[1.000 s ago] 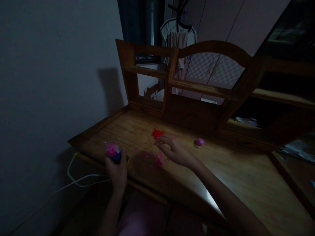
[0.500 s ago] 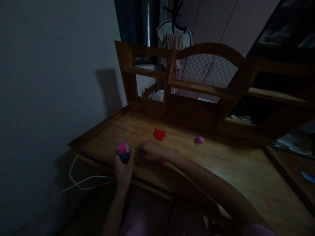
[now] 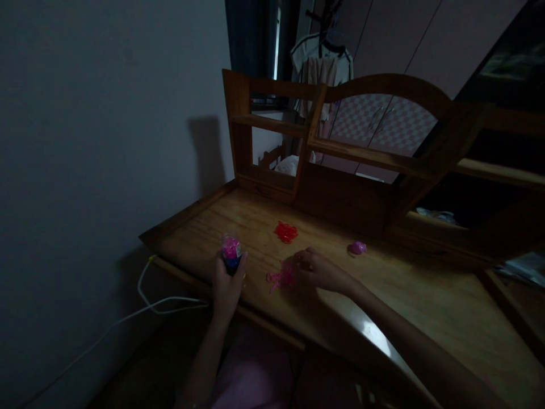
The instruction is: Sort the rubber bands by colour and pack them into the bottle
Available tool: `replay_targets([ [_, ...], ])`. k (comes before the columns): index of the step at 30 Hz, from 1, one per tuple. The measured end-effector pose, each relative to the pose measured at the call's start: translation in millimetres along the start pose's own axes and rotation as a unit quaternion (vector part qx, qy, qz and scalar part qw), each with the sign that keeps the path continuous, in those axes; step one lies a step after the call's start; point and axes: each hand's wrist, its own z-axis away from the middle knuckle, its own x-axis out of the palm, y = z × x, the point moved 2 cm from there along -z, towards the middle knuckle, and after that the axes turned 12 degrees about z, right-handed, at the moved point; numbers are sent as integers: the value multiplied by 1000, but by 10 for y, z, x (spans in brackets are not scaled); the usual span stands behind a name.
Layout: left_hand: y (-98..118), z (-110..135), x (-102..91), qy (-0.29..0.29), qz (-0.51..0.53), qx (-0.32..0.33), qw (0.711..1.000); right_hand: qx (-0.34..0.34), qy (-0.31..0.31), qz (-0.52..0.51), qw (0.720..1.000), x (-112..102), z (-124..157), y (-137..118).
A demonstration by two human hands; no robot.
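My left hand (image 3: 227, 284) grips a small dark container (image 3: 231, 257) stuffed with bright pink pieces, held upright at the near left edge of the wooden desk (image 3: 409, 295). My right hand (image 3: 320, 270) rests on the desk with its fingertips at a loose pile of pink pieces (image 3: 281, 277). Beyond that pile lies a small heap of red pieces (image 3: 285, 232). A pink rounded object (image 3: 357, 247) sits further right on the desk.
A wooden hutch with shelves (image 3: 340, 147) rises along the desk's back edge. A white cable (image 3: 153, 301) hangs off the desk's left side beside the grey wall. Clothes hang on a rack (image 3: 319, 62) behind. The room is dim.
My right hand drew back from beside the container to the pink pile, which is uncovered now. My left hand stays around the container. The camera has shifted left.
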Motion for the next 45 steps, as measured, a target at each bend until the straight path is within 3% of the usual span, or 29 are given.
replay_targets([
  [4, 17, -30, 57, -13, 40, -36, 998, 19, -10, -41, 999, 153, 8, -288],
  [10, 23, 9, 288, -81, 72, -106, 989, 3, -32, 2, 999, 282, -159, -547],
  [14, 55, 57, 392, -115, 97, -117, 982, -11, -49, 16, 999, 284, -244, -592],
  [20, 45, 37, 350, -123, 102, -156, 975, -24, -77, 23, 996, 329, -327, -593],
  [26, 19, 53, 353, -117, 108, -150, 976, -11, -92, 15, 996, 330, -418, -494],
  [30, 62, 90, 356, -160, 95, -145, 972, 46, -91, 11, 995, 176, -461, -296],
  [33, 108, 114, 361, -212, 83, -123, 966, 51, -96, -9, 994, -42, -508, -112],
  [37, 124, 133, 378, -277, 77, -93, 953, 51, -81, -119, 988, -415, -555, -2],
  [41, 108, 141, 380, -307, 69, -74, 946, 29, -42, -148, 988, -702, -550, -184],
  [45, 144, 154, 384, -329, 83, -72, 938, 16, 13, -65, 998, -795, -528, -479],
])
